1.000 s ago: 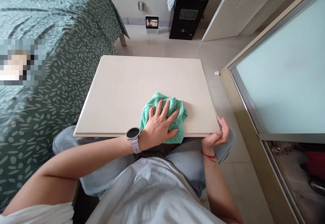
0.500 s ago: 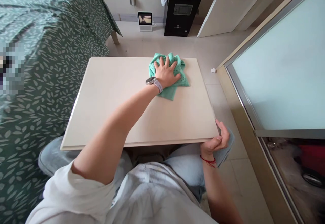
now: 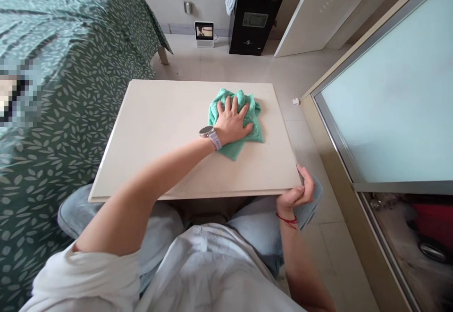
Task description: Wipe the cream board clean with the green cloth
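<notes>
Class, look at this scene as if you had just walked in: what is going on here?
A seated person presses the left hand flat on a crumpled green cloth lying on the far right part of a pale board that sits over their lap. The right hand grips the board's near right corner. A smartwatch sits on the left wrist. A bed with a green leaf-patterned cover stands to the left, and a frosted glass panel to the right.

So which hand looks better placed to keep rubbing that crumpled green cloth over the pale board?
Probably the left hand: it lies flat on the crumpled green cloth at the far right of the pale rectangular board. The right hand grips the board's near right corner, seemingly steadying it.
</notes>
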Tool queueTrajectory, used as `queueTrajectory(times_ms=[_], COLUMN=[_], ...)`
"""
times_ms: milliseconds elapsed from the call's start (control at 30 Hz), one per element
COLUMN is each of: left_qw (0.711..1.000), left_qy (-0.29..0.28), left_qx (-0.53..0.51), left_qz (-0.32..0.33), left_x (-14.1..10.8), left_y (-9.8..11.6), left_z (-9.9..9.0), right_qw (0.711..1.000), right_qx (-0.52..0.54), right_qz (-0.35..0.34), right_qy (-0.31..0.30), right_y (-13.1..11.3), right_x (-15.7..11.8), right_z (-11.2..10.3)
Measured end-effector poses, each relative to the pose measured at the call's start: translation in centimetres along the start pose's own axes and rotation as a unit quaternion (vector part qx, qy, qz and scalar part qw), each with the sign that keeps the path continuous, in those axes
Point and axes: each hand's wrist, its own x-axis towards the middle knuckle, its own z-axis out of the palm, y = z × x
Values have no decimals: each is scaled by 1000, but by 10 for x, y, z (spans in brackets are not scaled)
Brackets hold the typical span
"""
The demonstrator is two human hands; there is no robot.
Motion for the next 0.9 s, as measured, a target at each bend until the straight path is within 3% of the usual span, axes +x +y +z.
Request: queueTrajectory(times_ms=[233,333,400,533,800,900], left_qw=[986,970,964,966,994,998], left_qy=[-80,-101,-94,-81,-28,-3], left_qx=[5,14,14,9,10,-3], left_qz=[148,220,248,245,109,64], left_x=[-128,-154,-153,-109,43,88], left_y=[38,41,39,32,8,-5], left_z=[20,29,32,27,2,-6], right_qw=[1000,999,999,998,1000,1000], right_qx=[8,-8,-18,-45,-15,-7], right_qz=[9,30,36,32,16,16], right_qy=[-7,-15,-19,-29,-14,-16], right_y=[4,3,0,-7,-8,-9], right_x=[-1,-1,0,2,0,-1], right_z=[3,3,2,0,-5,-6])
